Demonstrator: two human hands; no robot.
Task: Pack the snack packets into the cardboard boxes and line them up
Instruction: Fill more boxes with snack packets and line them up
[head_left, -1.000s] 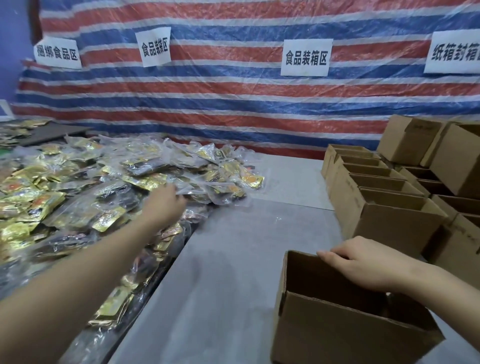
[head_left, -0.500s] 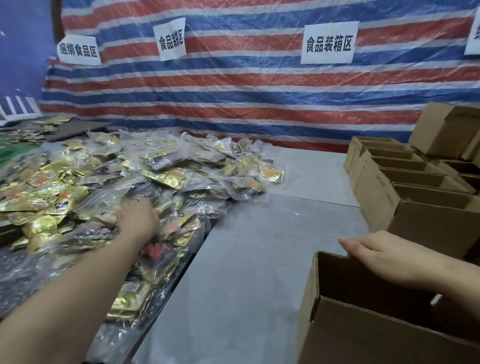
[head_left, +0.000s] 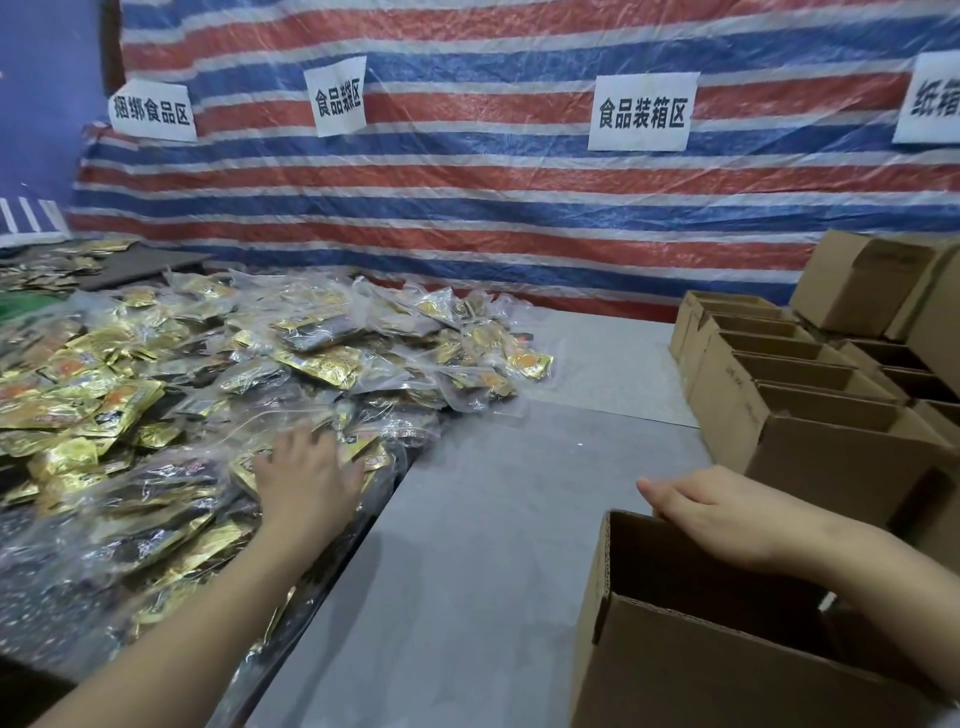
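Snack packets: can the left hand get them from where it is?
Probably yes: the left hand already lies on the near edge of the snack packets, with nothing covering them.

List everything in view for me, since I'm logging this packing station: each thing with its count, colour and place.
snack packets: a large heap, too many to count, gold and dark in clear plastic, left half of the table
open box: one, brown cardboard, near right
row of boxes: at least six, brown, open-topped, lined up along the right
stacked boxes: at least two, brown, far right
table: one, grey, centre
tarp: one, red, blue and white stripes, back wall
paper signs: four, white with black characters, on the tarp
left hand: resting on packets at the heap's near edge
right hand: on the open box's far rim
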